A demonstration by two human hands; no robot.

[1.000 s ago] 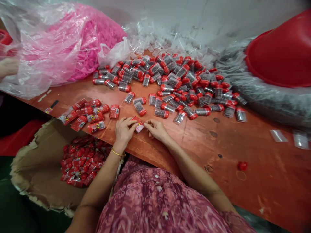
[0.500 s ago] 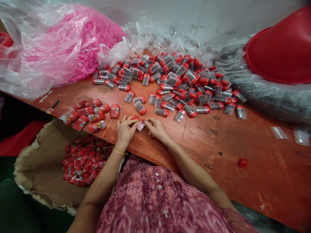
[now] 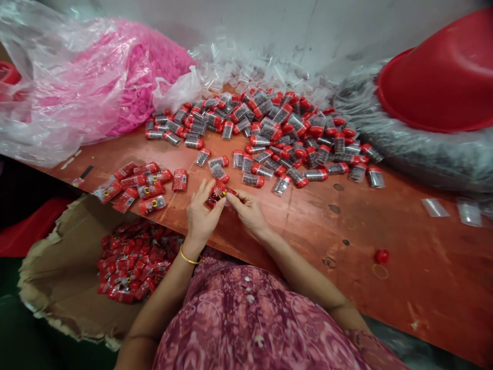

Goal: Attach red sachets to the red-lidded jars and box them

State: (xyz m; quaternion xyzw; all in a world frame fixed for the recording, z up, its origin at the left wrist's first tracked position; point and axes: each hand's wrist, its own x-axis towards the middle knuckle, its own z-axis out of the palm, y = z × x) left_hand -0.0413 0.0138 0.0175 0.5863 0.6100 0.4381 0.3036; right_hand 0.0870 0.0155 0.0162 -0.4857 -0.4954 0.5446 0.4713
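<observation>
Between my two hands is a small red printed packet (image 3: 219, 191), held just above the table's near edge. My left hand (image 3: 203, 213) grips its left side, thumb in front. My right hand (image 3: 248, 210) pinches its right end between thumb and fingers. Left of my hands lies a group of similar red packets (image 3: 134, 181), with a single packet (image 3: 179, 180) standing a little apart. Beyond my hands spreads a large heap of clear containers with red caps and dark contents (image 3: 269, 128).
A torn cardboard box (image 3: 65, 267) below the table edge holds many red packets (image 3: 129, 262). Pink pieces in a plastic bag (image 3: 142, 67) lie back left. At right are a red tub (image 3: 439, 77) on a dark-filled bag (image 3: 431, 154), a red cap (image 3: 382, 256) and clear sleeves (image 3: 435, 207).
The packet has turned so that its printed red front shows more. My left fingers have lifted and spread slightly, and my right hand has shifted a little. The view has moved slightly.
</observation>
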